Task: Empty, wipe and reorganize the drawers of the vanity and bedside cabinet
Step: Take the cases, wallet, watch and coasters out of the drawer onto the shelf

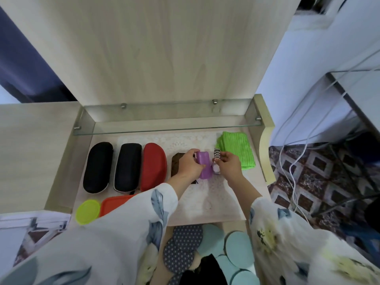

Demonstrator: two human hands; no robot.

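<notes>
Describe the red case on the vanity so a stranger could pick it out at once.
Find the glass shelf. Under its left half, three oblong cases lie side by side. Take the rightmost one, nearest the left hand gripping a purple box: the red case, next to two black cases.

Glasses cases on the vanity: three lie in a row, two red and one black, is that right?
Not quite. The head view shows three in a row, but the colours are swapped: two black cases and one red case.
</notes>
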